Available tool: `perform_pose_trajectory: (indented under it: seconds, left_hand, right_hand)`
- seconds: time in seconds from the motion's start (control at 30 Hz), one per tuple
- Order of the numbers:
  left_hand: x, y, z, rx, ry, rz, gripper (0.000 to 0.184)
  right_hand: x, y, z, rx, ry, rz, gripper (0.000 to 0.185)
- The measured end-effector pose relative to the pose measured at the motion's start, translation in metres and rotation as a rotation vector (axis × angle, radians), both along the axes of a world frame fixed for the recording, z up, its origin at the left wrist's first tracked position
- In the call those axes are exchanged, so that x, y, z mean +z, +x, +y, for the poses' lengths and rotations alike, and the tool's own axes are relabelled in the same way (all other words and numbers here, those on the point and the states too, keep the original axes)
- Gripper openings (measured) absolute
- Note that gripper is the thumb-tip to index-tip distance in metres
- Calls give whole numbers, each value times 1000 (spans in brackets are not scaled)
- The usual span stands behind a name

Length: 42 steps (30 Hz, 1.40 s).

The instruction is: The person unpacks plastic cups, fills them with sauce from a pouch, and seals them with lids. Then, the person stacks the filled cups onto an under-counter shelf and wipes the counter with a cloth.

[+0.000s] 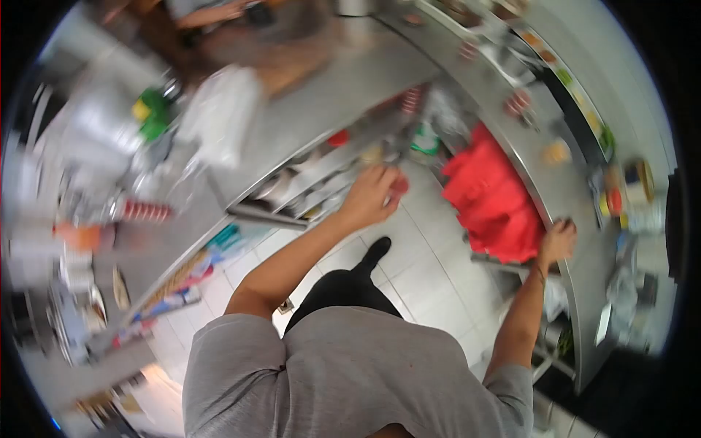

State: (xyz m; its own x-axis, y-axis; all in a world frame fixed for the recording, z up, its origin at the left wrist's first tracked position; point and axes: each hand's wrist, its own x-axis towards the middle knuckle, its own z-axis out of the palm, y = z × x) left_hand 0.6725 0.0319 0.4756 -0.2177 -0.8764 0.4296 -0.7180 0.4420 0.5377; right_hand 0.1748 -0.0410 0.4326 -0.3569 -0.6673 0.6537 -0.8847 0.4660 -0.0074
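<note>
My left hand is held out over the floor in the middle of the view, its fingers curled round a small reddish thing that is too blurred to name. My right hand rests with bent fingers at the edge of the right steel counter; whether it grips anything there is hidden. Just left of it a red cloth hangs down along the counter's front.
The left steel counter carries a white plastic bag, a green-labelled item and a red-striped stack. Shelves stand under it. Another person's arm shows at the top. Tiled floor lies between the counters.
</note>
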Motion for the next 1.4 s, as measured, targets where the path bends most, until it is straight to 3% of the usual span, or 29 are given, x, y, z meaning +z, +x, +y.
perform_pose_trajectory:
  seconds: [0.1, 0.2, 0.27, 0.3, 0.33, 0.37, 0.43, 0.5, 0.53, 0.6, 0.67, 0.7, 0.77, 0.83, 0.93, 1.07, 1.27, 1.4]
  left_hand:
    - [13, 82, 111, 183, 44, -43, 40]
    - [38, 151, 199, 404, -20, -50, 35]
    - [69, 193, 233, 554, -125, -68, 28]
    - [84, 218, 244, 626, -191, -63, 30]
    - [99, 242, 253, 699, -256, -59, 32]
    - [124, 259, 261, 768, -281, -27, 32]
    - [158, 304, 269, 884, -365, -41, 33]
    - [166, 356, 264, 926, -423, -77, 34]
    - [168, 378, 259, 921, -427, -66, 34]
    - [163, 427, 247, 883, -373, -87, 38]
    - [158, 449, 238, 727, -326, -57, 39]
    - [156, 455, 236, 652, -295, -43, 39]
    - [162, 458, 237, 625, -236, -25, 41]
    - [166, 462, 239, 572, -217, 1, 42]
    - [164, 474, 240, 525, -193, 15, 44]
    - [157, 477, 244, 507, -199, 107, 47]
    - [155, 422, 243, 329, -149, 208, 53]
    - [146, 351, 226, 90, 10, 326, 50]
  right_hand:
    - [3, 3, 12, 21, 31, -120, 47]
    - [-17, 18, 48, 242, -111, -58, 48]
    - [-93, 10, 61, 335, -83, -444, 46]
    - [-113, 38, 86, 382, -29, -1065, 43]
    - [-159, 43, 100, 895, 47, -1196, 38]
    - [-147, 101, 129, 730, 219, -1042, 31]
    - [-132, 221, 169, 814, 261, -1402, 25]
    - [-91, 341, 200, 1106, 325, -1469, 21]
    - [-49, 397, 211, 1187, 545, -1458, 20]
    - [0, 497, 231, 1450, 666, -1362, 20]
    - [39, 591, 244, 1626, 739, -1320, 27]
    - [55, 634, 245, 1731, 844, -1267, 37]
    - [56, 721, 251, 1848, 769, -1396, 57]
    - [67, 790, 248, 1804, 576, -1075, 75]
    - [56, 860, 246, 1591, 363, -868, 77]
    - [62, 866, 248, 1519, 518, -921, 68]
    - [69, 790, 262, 1498, 335, -1033, 69]
    - [89, 691, 284, 1215, 326, -1062, 73]
